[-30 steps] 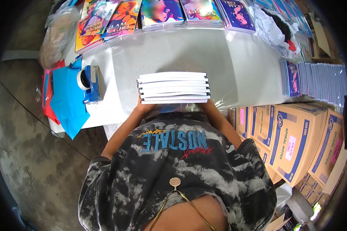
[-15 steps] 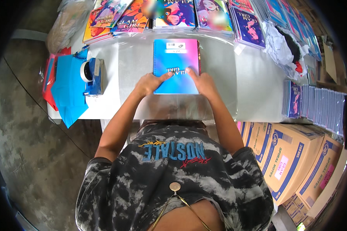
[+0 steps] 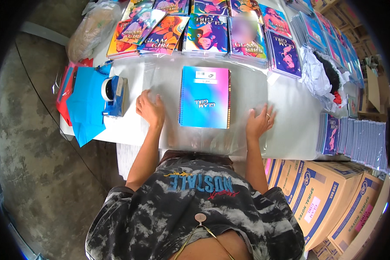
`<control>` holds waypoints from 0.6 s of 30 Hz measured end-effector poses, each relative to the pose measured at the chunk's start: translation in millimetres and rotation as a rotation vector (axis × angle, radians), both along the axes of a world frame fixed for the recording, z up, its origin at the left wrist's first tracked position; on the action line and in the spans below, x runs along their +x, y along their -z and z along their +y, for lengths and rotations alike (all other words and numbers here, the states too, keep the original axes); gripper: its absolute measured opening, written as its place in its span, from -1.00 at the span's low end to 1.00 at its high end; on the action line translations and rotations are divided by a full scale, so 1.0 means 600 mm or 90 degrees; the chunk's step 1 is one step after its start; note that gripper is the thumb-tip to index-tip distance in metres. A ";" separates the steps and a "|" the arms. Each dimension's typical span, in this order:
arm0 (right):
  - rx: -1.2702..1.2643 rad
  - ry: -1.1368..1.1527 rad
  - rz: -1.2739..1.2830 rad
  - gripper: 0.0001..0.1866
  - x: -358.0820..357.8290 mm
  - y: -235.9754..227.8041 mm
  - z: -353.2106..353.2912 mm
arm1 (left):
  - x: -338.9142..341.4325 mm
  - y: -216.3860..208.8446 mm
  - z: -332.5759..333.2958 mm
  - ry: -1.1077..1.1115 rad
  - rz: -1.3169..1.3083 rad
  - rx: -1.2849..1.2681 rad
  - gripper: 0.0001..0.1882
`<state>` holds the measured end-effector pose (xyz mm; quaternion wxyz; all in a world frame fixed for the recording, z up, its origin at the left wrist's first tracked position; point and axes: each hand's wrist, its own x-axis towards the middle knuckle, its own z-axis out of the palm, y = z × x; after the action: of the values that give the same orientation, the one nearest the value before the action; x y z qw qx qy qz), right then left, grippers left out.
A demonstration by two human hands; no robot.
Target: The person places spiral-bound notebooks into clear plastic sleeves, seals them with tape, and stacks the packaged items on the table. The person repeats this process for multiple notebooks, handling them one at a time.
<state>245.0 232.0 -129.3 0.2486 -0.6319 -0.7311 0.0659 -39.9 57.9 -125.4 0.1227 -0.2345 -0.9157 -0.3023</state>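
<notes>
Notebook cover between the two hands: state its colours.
The notebook cover is blue, blending into pink toward the right; best seen in the head view.

The stack of spiral notebooks (image 3: 205, 104), gripped edge-up a second ago, now lies flat and released just above the frame's centre; the left hand (image 3: 151, 108) has moved off to centre-left, the right hand (image 3: 260, 123) to centre-right.

White tbl. (image 3: 132, 130) is carrying clear plastic film (image 3: 173, 139), w/ a blue-pink notebk pile (image 3: 203, 96) lying on it approx. mid. Other notebks (image 3: 206, 37) are lining the far side; tape disp. (image 3: 119, 102) is standing L, beside a blue sheet (image 3: 86, 106); crumpled white wrap (image 3: 308, 71) is lying far R.
</notes>
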 end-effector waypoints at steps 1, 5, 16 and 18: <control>0.070 0.049 -0.034 -0.65 -0.009 0.019 -0.002 | -0.013 -0.002 0.000 -0.018 -0.027 0.041 -0.58; 0.141 -0.057 -0.088 -0.62 -0.003 0.040 0.003 | -0.021 -0.025 0.006 0.021 -0.120 0.000 -0.56; -0.418 -0.076 0.488 -0.57 0.047 -0.048 0.076 | -0.057 -0.087 -0.034 0.267 -0.550 0.289 -0.51; -0.426 -0.070 0.549 -0.64 0.048 -0.075 0.079 | -0.055 -0.116 -0.055 0.306 -0.673 0.082 -0.55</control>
<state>273.6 279.1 -84.3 0.3075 -0.5533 -0.5339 0.5606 -72.8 24.9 -55.7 -0.4086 -0.2452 -0.7536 -0.4528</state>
